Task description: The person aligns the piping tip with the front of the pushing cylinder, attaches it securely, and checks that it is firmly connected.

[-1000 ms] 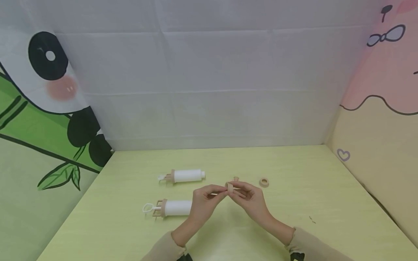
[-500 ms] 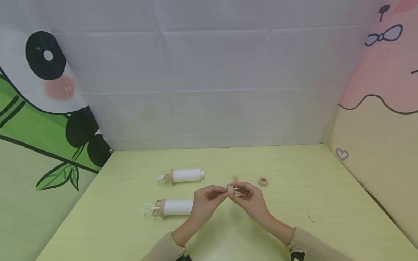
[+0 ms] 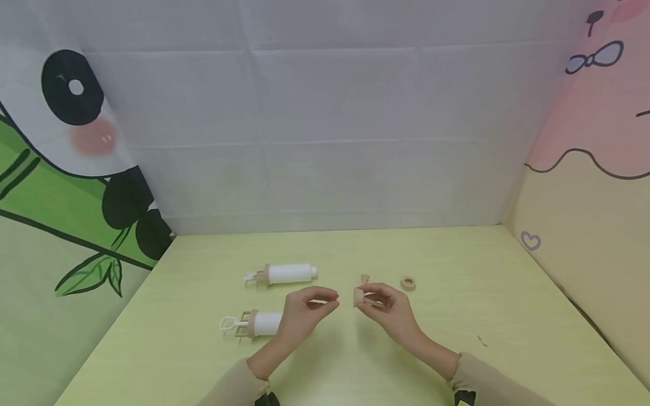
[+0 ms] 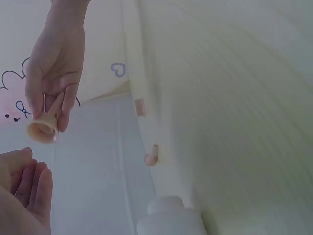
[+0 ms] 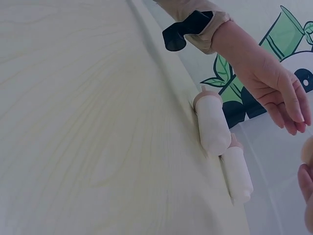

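My right hand point(image 3: 388, 310) pinches a small beige funnel-shaped piece point(image 3: 358, 297) by its thin stem, the flared mouth facing left. The left wrist view shows that wide, hollow mouth point(image 4: 43, 129) clearly. Across a small gap, my left hand point(image 3: 304, 310) holds nothing; its fingers reach loosely forward toward the funnel. Part of a white syringe-like tube point(image 3: 266, 323) with a beige collar lies behind the left hand, which hides its right end. A similar tube point(image 3: 289, 274) lies farther back.
A beige ring point(image 3: 408, 283) lies on the pale yellow table point(image 3: 457, 254) beyond the right hand. Another small beige flared piece point(image 3: 365, 278) shows just behind the right fingers. Dark specks point(image 3: 482, 341) mark the table at right. A white cloth point(image 3: 330, 141) stands behind.
My left hand has let go of the funnel-shaped piece and drawn back to the left. The right hand still holds it in nearly the same place.
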`<state>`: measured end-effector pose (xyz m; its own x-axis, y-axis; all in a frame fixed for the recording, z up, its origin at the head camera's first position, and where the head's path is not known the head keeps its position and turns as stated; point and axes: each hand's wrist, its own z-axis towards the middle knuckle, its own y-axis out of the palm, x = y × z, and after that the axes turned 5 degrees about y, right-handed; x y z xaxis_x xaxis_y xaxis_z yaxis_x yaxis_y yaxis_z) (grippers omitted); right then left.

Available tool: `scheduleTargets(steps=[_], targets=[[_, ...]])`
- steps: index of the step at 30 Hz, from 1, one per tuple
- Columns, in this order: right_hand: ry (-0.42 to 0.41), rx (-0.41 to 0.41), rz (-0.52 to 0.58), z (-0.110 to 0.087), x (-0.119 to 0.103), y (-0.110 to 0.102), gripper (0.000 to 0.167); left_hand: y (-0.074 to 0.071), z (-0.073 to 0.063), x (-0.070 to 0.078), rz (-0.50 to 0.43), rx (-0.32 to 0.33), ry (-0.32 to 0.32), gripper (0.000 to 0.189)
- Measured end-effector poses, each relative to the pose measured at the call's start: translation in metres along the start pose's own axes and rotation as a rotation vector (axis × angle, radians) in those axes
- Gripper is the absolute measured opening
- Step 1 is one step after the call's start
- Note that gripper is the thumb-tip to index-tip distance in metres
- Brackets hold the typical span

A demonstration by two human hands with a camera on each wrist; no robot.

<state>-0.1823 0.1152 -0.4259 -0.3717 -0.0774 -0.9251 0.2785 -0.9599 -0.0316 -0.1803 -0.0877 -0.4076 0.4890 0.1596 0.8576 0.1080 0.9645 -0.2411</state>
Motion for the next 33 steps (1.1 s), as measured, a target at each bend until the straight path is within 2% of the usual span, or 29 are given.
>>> scheduleTargets(steps=[3,6,10,12,14,17,19,21,24,28,33], targets=[[0.015,0.005,-0.005,-0.001,0.001,-0.001,0.028,-0.016,-0.003,0.007,0.03,-0.011,-0.037,0.014],[0.022,0.003,-0.008,-0.003,0.002,-0.002,0.029,-0.034,-0.006,0.009,0.134,-0.003,-0.032,0.016],[0.019,-0.003,-0.016,-0.003,0.002,-0.004,0.029,-0.062,-0.009,-0.009,0.371,0.03,0.024,0.02],[0.018,-0.003,-0.023,-0.003,0.003,-0.005,0.029,-0.077,-0.01,-0.021,0.461,0.037,0.012,0.023],[0.022,-0.001,-0.028,-0.003,0.003,-0.005,0.029,-0.091,-0.011,-0.026,0.515,0.014,-0.031,0.026],[0.028,0.002,-0.038,-0.003,0.004,-0.006,0.028,-0.108,-0.014,-0.032,0.527,-0.077,-0.111,0.033],[0.032,0.003,-0.047,-0.003,0.005,-0.007,0.028,-0.117,-0.017,-0.035,0.503,-0.156,-0.136,0.039],[0.036,0.001,-0.053,-0.004,0.005,-0.007,0.028,-0.126,-0.02,-0.038,0.476,-0.236,-0.146,0.045],[0.038,-0.005,-0.058,-0.004,0.005,-0.007,0.028,-0.136,-0.023,-0.042,0.463,-0.318,-0.142,0.052],[0.034,-0.009,-0.055,-0.004,0.005,-0.006,0.027,-0.144,-0.026,-0.046,0.497,-0.355,-0.134,0.056],[0.037,-0.009,-0.05,-0.004,0.005,-0.006,0.026,-0.146,-0.028,-0.051,0.482,-0.359,-0.178,0.055]])
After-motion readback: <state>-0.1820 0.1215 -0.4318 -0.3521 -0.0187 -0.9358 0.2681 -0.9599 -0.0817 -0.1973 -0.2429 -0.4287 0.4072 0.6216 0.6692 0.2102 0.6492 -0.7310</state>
